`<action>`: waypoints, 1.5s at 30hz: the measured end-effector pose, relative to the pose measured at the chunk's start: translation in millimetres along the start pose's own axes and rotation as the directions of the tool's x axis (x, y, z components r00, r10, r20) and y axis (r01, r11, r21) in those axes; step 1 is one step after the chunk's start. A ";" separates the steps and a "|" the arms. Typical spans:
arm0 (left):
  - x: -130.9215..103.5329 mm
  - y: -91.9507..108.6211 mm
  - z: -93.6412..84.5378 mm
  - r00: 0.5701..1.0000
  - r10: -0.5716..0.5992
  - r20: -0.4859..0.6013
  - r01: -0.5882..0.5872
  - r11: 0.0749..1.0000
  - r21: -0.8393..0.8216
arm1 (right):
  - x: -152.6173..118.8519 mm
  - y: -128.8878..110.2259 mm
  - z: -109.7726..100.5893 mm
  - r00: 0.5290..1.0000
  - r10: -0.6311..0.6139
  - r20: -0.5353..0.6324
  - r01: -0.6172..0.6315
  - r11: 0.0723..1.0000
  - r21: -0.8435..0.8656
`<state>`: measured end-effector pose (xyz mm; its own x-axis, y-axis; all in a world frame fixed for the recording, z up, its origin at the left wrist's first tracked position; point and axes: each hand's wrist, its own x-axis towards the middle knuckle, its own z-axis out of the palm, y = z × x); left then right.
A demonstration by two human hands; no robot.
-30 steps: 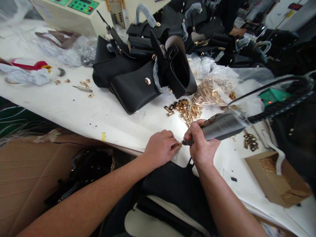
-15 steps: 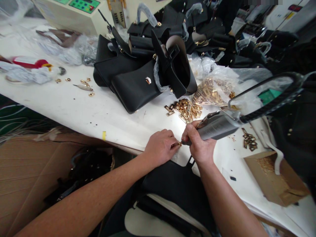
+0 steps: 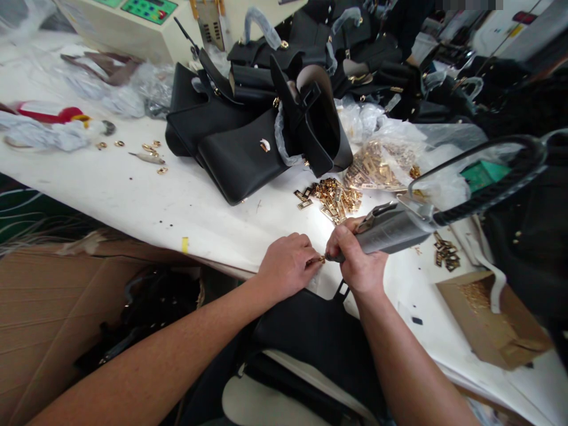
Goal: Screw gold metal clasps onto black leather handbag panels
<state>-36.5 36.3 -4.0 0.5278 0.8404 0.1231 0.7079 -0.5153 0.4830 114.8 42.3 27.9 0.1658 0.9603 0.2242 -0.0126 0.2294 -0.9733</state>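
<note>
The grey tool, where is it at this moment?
The grey tool is right of centre in the head view, in the right hand, pointing toward the left hand.

Worktable laid out around two hands at the clock's centre

The left hand [image 3: 288, 263] is on the 9 o'clock side, a small part [image 3: 322, 259] at its fingertips; the right hand [image 3: 359, 266], toward 3, holds a power tool [image 3: 394, 231]. On the table [image 3: 137, 204], a fittings pile [image 3: 338, 198] lies toward 12, with a plastic bag [image 3: 377, 161] behind it at 1. Handbags [image 3: 244, 157] are heaped at 11, a machine [image 3: 171, 44] farther back. A smaller heap [image 3: 446, 253] lies at 3, a box [image 3: 465, 331] at 4. A single bag [image 3: 310, 325] is at 6.
</note>
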 end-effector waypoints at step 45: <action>2.7 4.3 -8.4 0.998 -0.066 0.003 0.066 0.995 -0.074 | 10.6 -26.8 -107.8 0.947 0.236 -0.216 -0.309 0.850 -0.427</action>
<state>-36.0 37.8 5.7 0.4813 0.8722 0.0877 0.7045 -0.4445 0.5533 223.2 29.2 51.0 0.3676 0.9296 -0.0281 0.3593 -0.1698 -0.9176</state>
